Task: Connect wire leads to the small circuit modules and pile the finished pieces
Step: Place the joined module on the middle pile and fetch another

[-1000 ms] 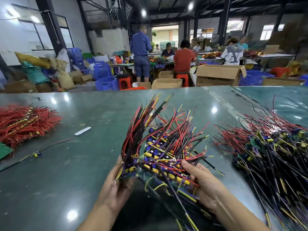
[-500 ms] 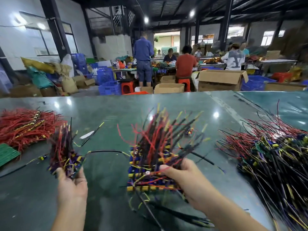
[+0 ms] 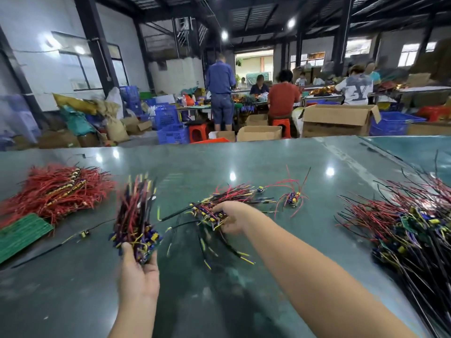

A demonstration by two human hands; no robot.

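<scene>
Left grip holding upright module bundle, right grip clutching flat bundle, bare table nearer.

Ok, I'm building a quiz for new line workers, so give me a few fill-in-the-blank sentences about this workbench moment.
1. The left hand holds a bundle of wired circuit modules with its leads pointing ____.
2. The right hand grips a second wired bundle lying low on the glossy ____ table.
3. The loose heap of red wires lies at the table's far ____ side.

Missing words: up; green; left
</scene>
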